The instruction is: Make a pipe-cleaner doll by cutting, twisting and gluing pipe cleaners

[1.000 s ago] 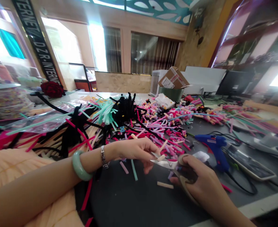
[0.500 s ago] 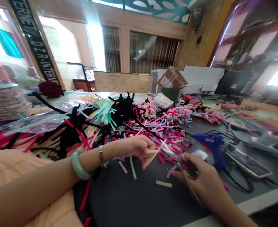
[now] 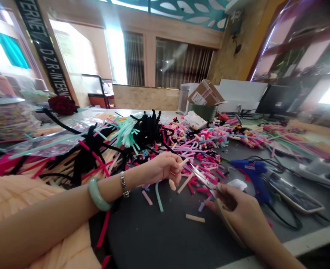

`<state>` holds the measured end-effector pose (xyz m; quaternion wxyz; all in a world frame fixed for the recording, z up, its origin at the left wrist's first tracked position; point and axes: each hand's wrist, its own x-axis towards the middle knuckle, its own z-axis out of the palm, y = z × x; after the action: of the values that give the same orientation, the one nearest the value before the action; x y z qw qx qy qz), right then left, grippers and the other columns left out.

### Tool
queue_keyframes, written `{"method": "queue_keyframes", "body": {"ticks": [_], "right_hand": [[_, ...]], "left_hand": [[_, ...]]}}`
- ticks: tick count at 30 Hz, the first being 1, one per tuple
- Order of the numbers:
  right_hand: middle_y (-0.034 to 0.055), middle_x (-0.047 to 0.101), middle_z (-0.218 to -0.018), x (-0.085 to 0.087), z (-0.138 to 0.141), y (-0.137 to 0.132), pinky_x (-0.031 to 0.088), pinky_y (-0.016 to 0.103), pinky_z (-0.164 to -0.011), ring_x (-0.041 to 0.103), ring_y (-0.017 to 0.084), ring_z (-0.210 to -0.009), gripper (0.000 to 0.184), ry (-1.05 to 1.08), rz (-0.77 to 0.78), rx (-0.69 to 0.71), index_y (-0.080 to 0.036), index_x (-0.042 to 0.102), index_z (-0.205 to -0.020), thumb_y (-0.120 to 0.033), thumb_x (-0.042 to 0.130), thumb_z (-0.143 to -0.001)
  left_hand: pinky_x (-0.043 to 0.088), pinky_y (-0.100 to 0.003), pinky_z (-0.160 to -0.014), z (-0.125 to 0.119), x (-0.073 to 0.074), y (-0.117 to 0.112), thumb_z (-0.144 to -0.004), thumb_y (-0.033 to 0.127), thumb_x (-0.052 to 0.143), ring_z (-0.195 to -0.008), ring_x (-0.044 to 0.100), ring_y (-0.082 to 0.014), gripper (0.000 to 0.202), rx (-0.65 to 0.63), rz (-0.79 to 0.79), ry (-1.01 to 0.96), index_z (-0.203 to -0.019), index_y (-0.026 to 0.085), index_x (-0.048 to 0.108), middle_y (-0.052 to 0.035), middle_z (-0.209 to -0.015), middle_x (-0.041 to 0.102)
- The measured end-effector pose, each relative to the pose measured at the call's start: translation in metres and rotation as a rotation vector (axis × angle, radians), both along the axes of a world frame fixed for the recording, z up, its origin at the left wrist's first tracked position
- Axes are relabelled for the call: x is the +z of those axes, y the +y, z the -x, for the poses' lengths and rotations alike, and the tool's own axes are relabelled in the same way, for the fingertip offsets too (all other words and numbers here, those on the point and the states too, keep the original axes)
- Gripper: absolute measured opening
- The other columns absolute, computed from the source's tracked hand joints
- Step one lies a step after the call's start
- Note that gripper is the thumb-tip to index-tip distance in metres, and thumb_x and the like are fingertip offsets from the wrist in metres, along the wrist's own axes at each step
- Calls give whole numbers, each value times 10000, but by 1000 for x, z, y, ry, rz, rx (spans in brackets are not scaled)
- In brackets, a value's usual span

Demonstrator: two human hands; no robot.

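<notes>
My left hand point(image 3: 167, 169) pinches a short peach pipe cleaner piece point(image 3: 184, 162) between thumb and fingers, above the dark table. In my right hand point(image 3: 237, 209) is a pair of scissors point(image 3: 202, 177), its blades pointing up and left towards the left hand, a little apart from the held piece. Between the hands, a cut peach pipe cleaner point(image 3: 185, 183) lies beside the left fingertips. Another peach piece point(image 3: 195, 218) rests nearer me. A mint strip point(image 3: 159, 197) and a pink strip point(image 3: 147, 197) lie below my left wrist.
A heap of pink and red cut pieces point(image 3: 206, 168) spreads behind my hands. Bundles of mint point(image 3: 125, 132) and black pipe cleaners point(image 3: 150, 127) lie further back. To the right are a blue glue gun point(image 3: 250, 173), a phone point(image 3: 295, 190) and cables. A cardboard box point(image 3: 206, 93) stands at the back.
My left hand has risen slightly and drawn away from the scissors. The longer peach strip that was by its fingers now lies on the table, and the scissor blades have dropped a little.
</notes>
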<state>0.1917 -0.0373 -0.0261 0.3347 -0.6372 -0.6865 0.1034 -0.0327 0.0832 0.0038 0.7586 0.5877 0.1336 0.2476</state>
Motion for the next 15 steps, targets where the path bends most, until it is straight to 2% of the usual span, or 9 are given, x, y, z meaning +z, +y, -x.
{"method": "queue_keyframes", "body": {"ticks": [5, 12, 15], "right_hand": [[-9, 586, -638, -2, -2, 1, 446, 227, -523, 547, 158, -574, 176, -83, 20, 7, -191, 594, -775, -344, 637, -698], [-29, 518, -585, -3, -2, 2, 403, 225, -506, 480, 142, -546, 174, -144, 42, 13, -200, 576, -705, -367, 627, -707], [-23, 546, -590, -3, -3, 2, 410, 220, -511, 504, 144, -553, 176, -139, 36, 17, -193, 604, -707, -366, 633, -700]], "left_hand": [[548, -279, -481, 1, 1, -3, -741, 122, 529, -549, 610, -143, 47, -3, -15, 25, -695, 115, 520, -7, -632, 545], [553, -262, -500, 3, 4, -7, -745, 168, 622, -547, 604, -127, 114, 34, -75, 50, -699, 119, 530, -1, -608, 567], [544, -254, -497, 3, 4, -8, -746, 175, 636, -549, 603, -128, 122, 49, -92, 61, -717, 123, 529, -5, -600, 583]]}}
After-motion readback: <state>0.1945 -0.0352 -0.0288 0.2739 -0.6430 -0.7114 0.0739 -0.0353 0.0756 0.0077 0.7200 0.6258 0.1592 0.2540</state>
